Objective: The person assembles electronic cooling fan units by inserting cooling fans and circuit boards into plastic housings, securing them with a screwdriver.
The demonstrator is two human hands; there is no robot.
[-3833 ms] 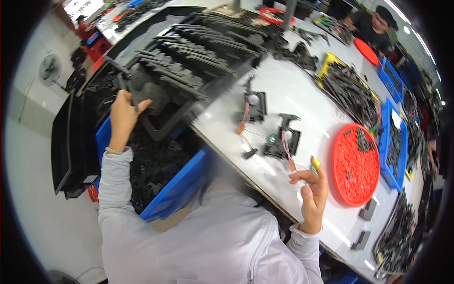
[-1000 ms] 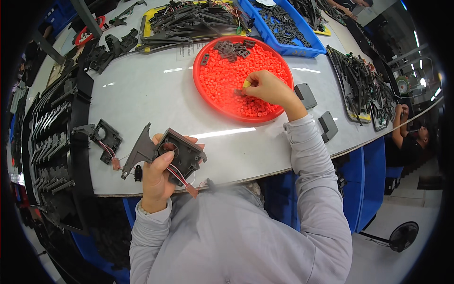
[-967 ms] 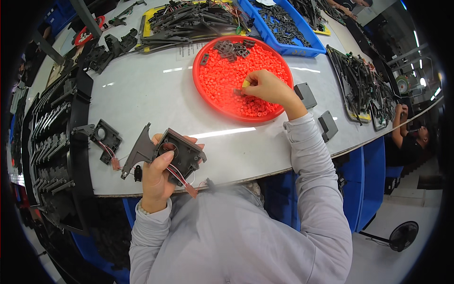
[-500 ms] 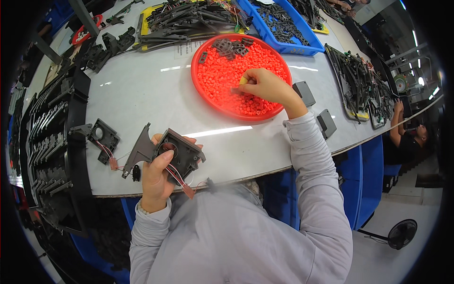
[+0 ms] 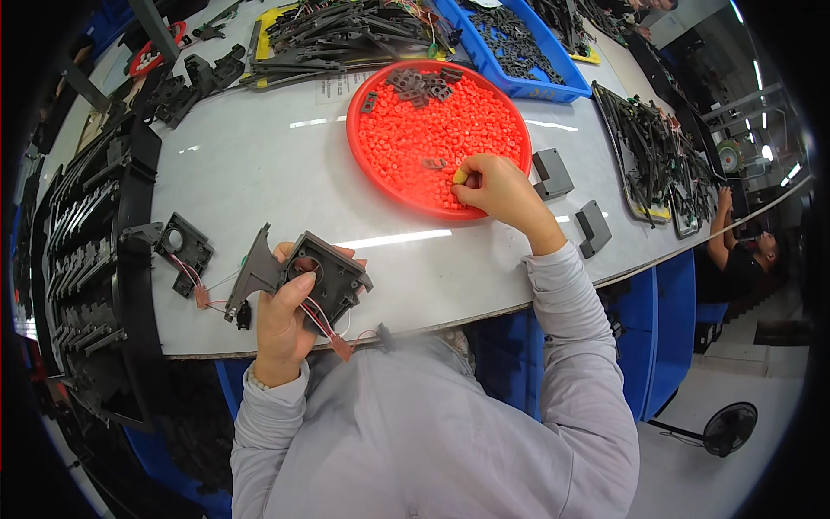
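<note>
My left hand (image 5: 287,324) grips a dark grey plastic housing (image 5: 347,281) above the table's near edge, thumb laid by its round recess. Thin red and white wires run out of the housing to a small reddish connector (image 5: 341,348). A grey bracket-like arm (image 5: 254,275) sticks out on the left of that hand. Over the lower right part of a round red tray (image 5: 353,147) full of small red plastic pieces (image 5: 406,138), my right hand (image 5: 497,192) is closed in a pinch. Yellow shows at its fingertips; whatever they hold is hidden. A small grey piece (image 5: 434,163) lies on the red ones beside them.
A second wired housing (image 5: 188,251) lies left on the table. Two grey covers (image 5: 552,173) sit right of the tray. Behind are a blue bin (image 5: 553,91) of dark parts and heaped dark strips (image 5: 346,39). A black rack (image 5: 95,251) stands left; a person (image 5: 745,255) is far right.
My right hand has shifted right and toward me within the tray, away from the small grey piece that was at its fingertips. My left hand keeps the housing almost still.
</note>
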